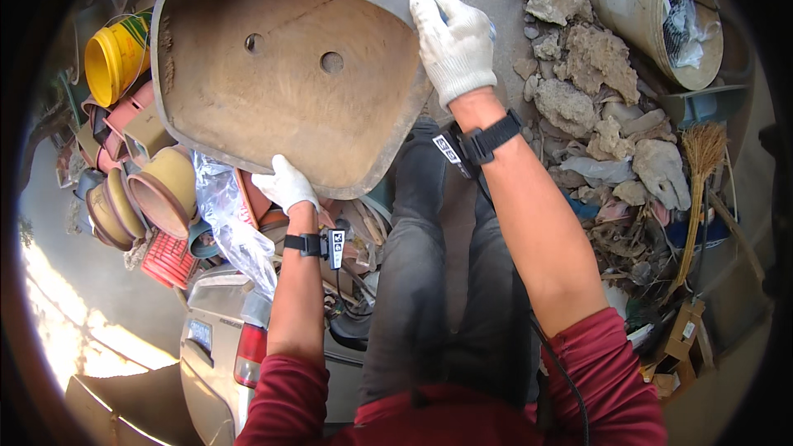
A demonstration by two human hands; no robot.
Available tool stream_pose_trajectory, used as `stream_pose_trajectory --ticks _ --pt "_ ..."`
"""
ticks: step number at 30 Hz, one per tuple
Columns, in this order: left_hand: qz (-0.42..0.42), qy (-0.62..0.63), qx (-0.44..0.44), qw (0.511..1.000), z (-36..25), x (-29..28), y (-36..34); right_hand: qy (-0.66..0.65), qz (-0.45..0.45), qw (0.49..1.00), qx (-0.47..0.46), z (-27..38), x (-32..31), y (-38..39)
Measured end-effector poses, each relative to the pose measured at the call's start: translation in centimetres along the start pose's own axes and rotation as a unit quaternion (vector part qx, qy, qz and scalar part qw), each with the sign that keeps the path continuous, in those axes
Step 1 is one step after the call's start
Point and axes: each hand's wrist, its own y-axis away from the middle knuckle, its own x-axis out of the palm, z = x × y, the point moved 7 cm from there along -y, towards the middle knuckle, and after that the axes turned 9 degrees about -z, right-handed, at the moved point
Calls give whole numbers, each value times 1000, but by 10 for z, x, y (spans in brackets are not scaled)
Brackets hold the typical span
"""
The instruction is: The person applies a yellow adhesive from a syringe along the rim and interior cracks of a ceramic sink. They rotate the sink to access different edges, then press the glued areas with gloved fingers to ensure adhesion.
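Note:
A large, shallow planter [273, 107] with a grey rim and a brown, dirt-stained inside is tipped up so its hollow faces me. Two round holes show in its bottom. My left hand [285, 186], in a white knit glove, grips the near rim, some of its fingers hidden behind it. Beside the right end of the rim is my right hand [456, 45], gloved the same way. It is closed around a small blue object [493, 30], mostly covered by the fingers, so its kind is not clear.
Flowerpots [163, 192], a yellow bucket [116, 62] and a red basket [168, 259] crowd the left. Rubble [595, 66], a white bucket [652, 21] with plastic in it and a straw broom [700, 165] lie right. A car [211, 322] stands near lower left.

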Motion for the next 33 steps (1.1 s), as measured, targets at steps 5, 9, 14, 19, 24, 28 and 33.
stream_pose_trajectory --ticks 5,9,14,19,24,28,33 --pt "-14 -15 5 1000 -1 2 -2 75 9 988 137 -12 -14 28" --pt "-12 -20 10 1000 -1 1 -1 106 10 993 59 4 -8 10" --pt "-14 -101 56 993 -5 -2 -1 53 6 996 72 2 -8 9" --pt "-6 -38 15 999 0 0 0 48 -14 998 45 0 -8 7" --pt "-9 -67 11 998 -6 -3 1 35 -2 999 28 4 -4 -2" --pt "-14 -21 -17 1000 -6 -1 6 66 5 989 134 -12 -15 17" --pt "-12 -67 0 998 -4 -3 3 56 29 997 42 -6 5 -2"
